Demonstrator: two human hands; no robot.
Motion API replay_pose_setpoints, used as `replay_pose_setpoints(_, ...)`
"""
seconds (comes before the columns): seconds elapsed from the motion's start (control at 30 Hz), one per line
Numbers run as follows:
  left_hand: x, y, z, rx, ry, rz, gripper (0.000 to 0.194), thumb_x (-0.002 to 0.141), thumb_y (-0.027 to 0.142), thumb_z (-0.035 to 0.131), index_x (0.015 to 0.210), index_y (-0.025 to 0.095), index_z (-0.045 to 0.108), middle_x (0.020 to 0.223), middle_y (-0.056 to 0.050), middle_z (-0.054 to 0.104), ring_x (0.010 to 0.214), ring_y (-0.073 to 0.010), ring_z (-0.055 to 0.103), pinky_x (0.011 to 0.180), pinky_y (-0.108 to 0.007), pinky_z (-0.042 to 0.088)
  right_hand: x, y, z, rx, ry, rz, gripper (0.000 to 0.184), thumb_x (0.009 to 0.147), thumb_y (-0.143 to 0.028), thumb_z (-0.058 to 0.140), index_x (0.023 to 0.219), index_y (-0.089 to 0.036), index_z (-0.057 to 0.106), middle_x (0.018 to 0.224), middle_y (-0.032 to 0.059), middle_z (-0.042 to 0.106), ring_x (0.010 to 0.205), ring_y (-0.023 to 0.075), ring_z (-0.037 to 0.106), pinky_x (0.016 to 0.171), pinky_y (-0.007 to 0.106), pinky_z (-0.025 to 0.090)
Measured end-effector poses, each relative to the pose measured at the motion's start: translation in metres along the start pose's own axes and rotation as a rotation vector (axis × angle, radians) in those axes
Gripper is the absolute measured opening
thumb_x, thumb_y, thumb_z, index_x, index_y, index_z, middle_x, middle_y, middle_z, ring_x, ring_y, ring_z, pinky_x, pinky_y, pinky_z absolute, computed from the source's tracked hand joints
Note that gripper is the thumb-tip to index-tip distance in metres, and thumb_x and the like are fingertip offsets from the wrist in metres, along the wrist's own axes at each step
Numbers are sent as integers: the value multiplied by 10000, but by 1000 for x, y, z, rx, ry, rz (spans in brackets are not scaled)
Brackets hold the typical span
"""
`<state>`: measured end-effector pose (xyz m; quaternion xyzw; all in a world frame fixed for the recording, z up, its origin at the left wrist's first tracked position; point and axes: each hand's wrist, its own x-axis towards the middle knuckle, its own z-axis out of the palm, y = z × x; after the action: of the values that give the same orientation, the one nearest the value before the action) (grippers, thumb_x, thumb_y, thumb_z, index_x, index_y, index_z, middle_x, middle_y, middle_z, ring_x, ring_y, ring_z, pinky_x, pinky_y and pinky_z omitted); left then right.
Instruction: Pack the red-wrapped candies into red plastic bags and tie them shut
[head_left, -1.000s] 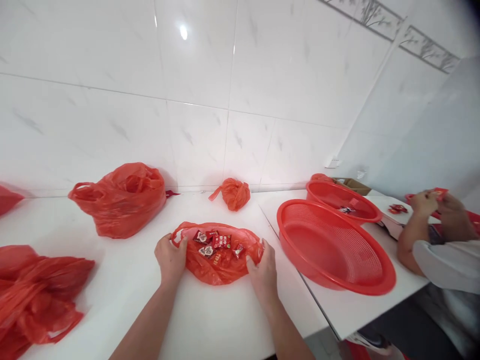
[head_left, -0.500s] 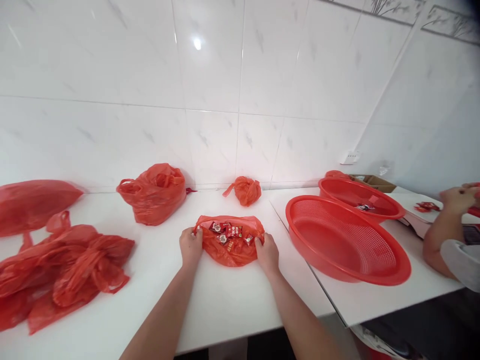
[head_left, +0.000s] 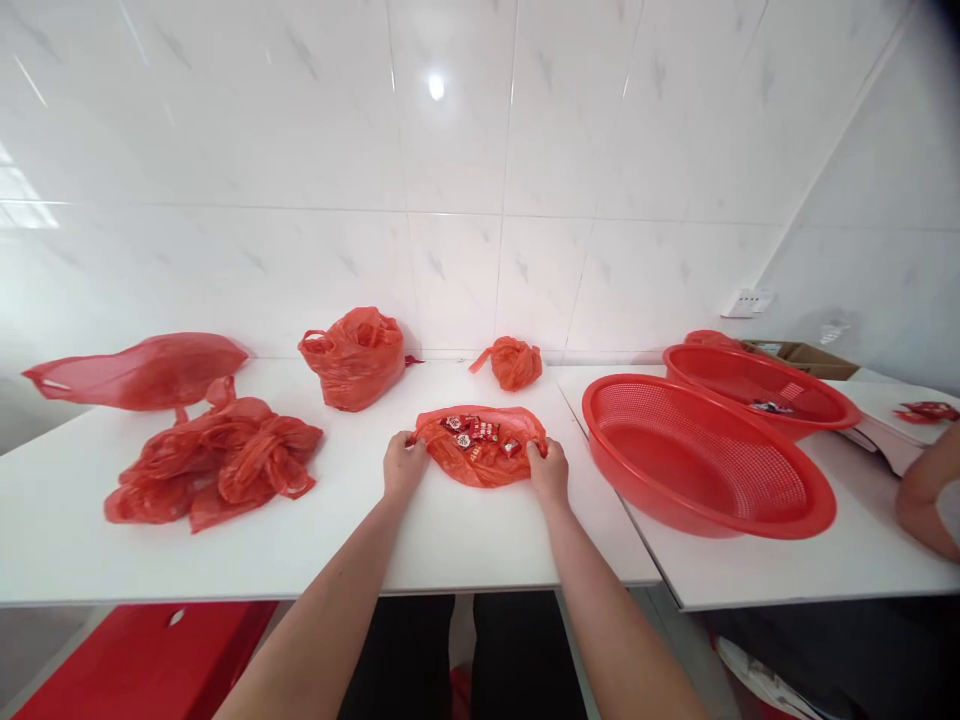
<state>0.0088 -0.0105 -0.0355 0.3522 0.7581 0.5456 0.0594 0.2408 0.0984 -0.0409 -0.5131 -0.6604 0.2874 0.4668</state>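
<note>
A red plastic bag (head_left: 481, 474) lies on the white table in front of me, its mouth spread wide. Several small wrapped candies (head_left: 486, 431) in red, white and brown wrappers show inside it. My left hand (head_left: 404, 463) pinches the bag's left edge. At the opposite edge, my right hand (head_left: 549, 469) grips the bag between thumb and fingers. Behind it sits a small crumpled red bag (head_left: 515, 364), and to the back left stands a fuller red bag (head_left: 358, 362) with a loop handle.
A red perforated basket (head_left: 675, 500) stands to the right, with a second red basket (head_left: 757, 378) behind it holding a few small packets. Knotted red bags (head_left: 225, 460) lie on the left. A co-worker's arm (head_left: 930, 490) rests near a white scale (head_left: 877, 415) at far right.
The view has turned left and down, so a red stool and my legs now show. Both hands keep hold of the bag's edges. The co-worker's hand has left the view.
</note>
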Motion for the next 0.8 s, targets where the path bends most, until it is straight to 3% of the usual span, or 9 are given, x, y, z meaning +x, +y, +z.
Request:
replay_pose_setpoints(0.3,-2,1,-14,-206,-27,-93,266,781,460,469,778,201,531,799,-19,625,769,-184,562,709,-297,437,-3,-1,1,66,30,-18,252,765,-436,477,730,-195,546,785,35,582,675,175,530,615,277,421)
replay_pose_setpoints(0.4,10,5,-24,-264,-107,-154,337,700,529,540,707,194,503,726,-22,624,705,-182,579,653,-299,446,-5,-5,-2,74,35,-34,230,758,-406,482,748,-187,555,788,39,577,681,173,525,598,270,416)
replay_pose_setpoints(0.47,28,16,-32,-293,-171,-187,379,630,547,596,658,187,482,685,-31,620,671,-182,591,616,-298,446,-1,-13,-6,71,16,-66,196,740,-365,493,650,-192,514,676,6,530,610,154,479,546,256,383)
replay_pose_setpoints(0.6,75,61,-47,-339,-227,-155,371,585,502,653,659,174,496,658,-16,592,634,-153,575,591,-269,425,27,-46,-19,47,-13,-165,250,702,-315,519,520,-210,385,537,-44,394,553,124,379,520,248,323)
replay_pose_setpoints(0.7,100,110,-54,-376,-269,-50,316,613,434,681,682,168,527,681,-8,589,630,-125,550,587,-241,412,54,-82,-33,64,-11,-198,230,716,-349,528,567,-193,447,647,-12,493,657,143,442,596,258,360)
replay_pose_setpoints(0.8,105,161,-61,-413,-288,47,273,650,389,686,683,162,537,672,-4,582,616,-113,538,597,-238,425,72,-115,-50,240,-85,-111,203,728,-383,542,704,-182,552,724,5,570,678,151,500,610,264,396)
